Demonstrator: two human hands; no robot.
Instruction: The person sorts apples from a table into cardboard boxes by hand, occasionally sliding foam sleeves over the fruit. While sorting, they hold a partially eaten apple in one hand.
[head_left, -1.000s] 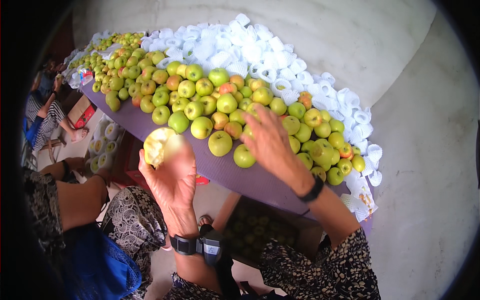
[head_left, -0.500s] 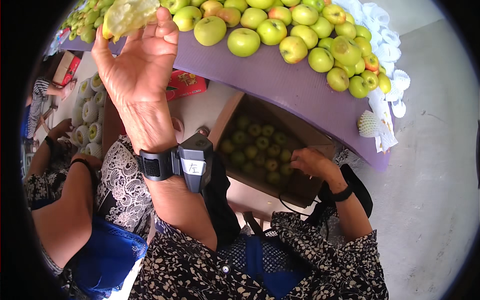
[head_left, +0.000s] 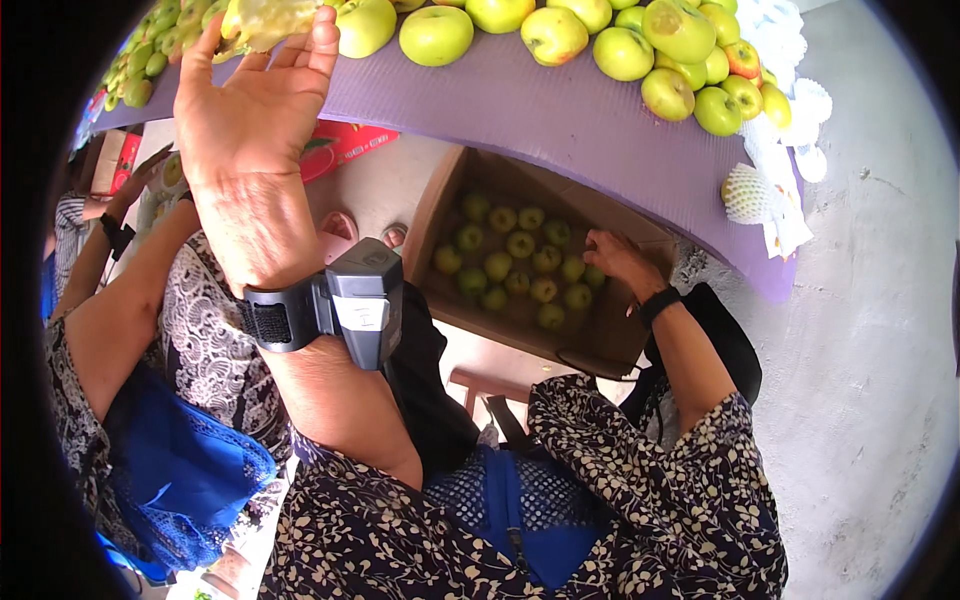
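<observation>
My left hand (head_left: pixel 262 110) is raised at the upper left, palm facing me, its thumb and fingers closed on a bitten apple (head_left: pixel 268 22). Pale, uneven flesh shows on the apple, and its upper part is cut off by the frame. My right hand (head_left: pixel 622 258) hangs over the right side of a cardboard box (head_left: pixel 440 225), its fingers bent down close to the green apples (head_left: pixel 545 258) inside. Whether those fingers touch an apple is hidden. Each wrist wears a black strap; the left one carries a black device (head_left: pixel 364 300).
A purple-covered table (head_left: pixel 480 105) bearing many green apples (head_left: pixel 437 36) arches over the box. White foam nets (head_left: pixel 800 110) lie at its right end, by a grey wall (head_left: pixel 870 330). Another person's arm (head_left: pixel 120 320) is close on my left. A red carton (head_left: pixel 345 148) lies under the table.
The view has shifted, and the table apples sit higher in it. More of the box's inside shows. My left hand still holds the bitten apple; the right hand remains at the box's right side.
</observation>
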